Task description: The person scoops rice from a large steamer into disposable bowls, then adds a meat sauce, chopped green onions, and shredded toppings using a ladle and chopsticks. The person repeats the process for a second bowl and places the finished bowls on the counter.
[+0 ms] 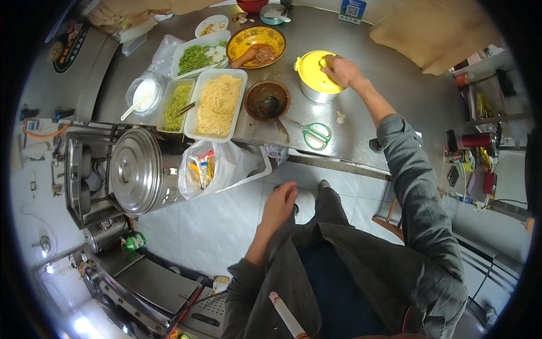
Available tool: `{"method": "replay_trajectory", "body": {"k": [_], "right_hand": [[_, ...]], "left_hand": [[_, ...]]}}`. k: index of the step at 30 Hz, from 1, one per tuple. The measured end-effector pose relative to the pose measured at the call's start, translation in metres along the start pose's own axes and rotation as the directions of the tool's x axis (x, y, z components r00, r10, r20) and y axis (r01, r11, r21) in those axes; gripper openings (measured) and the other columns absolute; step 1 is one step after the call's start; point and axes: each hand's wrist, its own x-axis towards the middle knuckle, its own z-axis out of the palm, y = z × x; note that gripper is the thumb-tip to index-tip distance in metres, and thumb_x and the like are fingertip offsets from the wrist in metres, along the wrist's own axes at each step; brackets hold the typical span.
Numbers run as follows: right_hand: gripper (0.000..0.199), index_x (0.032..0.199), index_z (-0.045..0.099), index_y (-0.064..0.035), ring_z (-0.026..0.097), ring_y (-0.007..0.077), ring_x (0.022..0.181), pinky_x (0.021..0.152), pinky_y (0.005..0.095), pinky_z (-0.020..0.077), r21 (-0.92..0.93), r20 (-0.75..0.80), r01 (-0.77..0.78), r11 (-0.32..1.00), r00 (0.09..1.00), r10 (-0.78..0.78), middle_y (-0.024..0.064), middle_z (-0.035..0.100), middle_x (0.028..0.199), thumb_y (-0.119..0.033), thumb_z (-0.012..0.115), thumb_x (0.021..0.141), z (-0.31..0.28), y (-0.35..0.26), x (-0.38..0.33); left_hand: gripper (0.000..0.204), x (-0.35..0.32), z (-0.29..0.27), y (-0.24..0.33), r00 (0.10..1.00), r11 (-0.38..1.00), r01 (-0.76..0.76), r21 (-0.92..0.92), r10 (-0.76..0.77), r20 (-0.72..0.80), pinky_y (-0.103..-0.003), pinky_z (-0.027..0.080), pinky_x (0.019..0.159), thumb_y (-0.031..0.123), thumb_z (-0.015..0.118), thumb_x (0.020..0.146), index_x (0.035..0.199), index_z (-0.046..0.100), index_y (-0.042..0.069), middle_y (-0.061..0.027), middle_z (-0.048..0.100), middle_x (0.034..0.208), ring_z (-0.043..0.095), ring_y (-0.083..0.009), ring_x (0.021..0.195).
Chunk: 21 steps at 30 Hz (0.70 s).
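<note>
My right hand [341, 70] reaches out over the steel counter [395, 85] and grips the knob side of a yellow lid [315, 73] that sits on a steel pot [316, 93]. My left hand [279, 203] hangs loose above the tiled floor, fingers slightly curled, holding nothing. Near the pot lie green-handled scissors [317, 135] and a brown bowl [267, 100] with a ladle in it. A small pale garlic clove [340, 117] rests beside the pot.
White trays hold noodles [218, 104], chopped greens [176, 106] and green beans [196, 56]. A yellow bowl [256, 45] holds meat sauce. A large steel stockpot [135, 169] and a plastic bag [217, 166] stand at the counter's left end. A cigarette [285, 313] juts from below.
</note>
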Motion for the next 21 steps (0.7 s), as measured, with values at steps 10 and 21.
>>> {"method": "replay_trajectory", "body": {"k": [10,21], "right_hand": [[0.063,0.127,0.062,-0.0028,0.061,0.0372,0.117,0.099,0.0448,0.0481,0.058,-0.166,0.082,0.995,0.984,-0.072,0.0229,0.064,0.126,-0.053,0.065,0.089,0.009,0.028,-0.012],[0.067,0.099,0.073,-0.0042,0.071,0.0368,0.091,0.083,0.0466,0.0547,-0.040,-0.260,-0.231,0.972,0.942,0.213,0.0203,0.073,0.095,-0.066,0.050,0.092,-0.004,0.059,0.002]], "left_hand": [[0.034,0.042,-0.007,0.037,1.000,0.998,0.012,-0.065,-0.010,0.021,-0.033,0.053,0.085,0.018,0.063,0.097,0.127,0.060,0.001,-0.0136,0.071,0.109,0.069,-0.0222,0.098],[0.036,-0.013,0.021,-0.013,0.955,0.960,0.084,-0.265,-0.154,-0.252,-0.033,0.054,0.084,0.017,0.064,0.097,0.127,0.061,-0.002,-0.0181,0.071,0.110,0.070,-0.0239,0.096]]}}
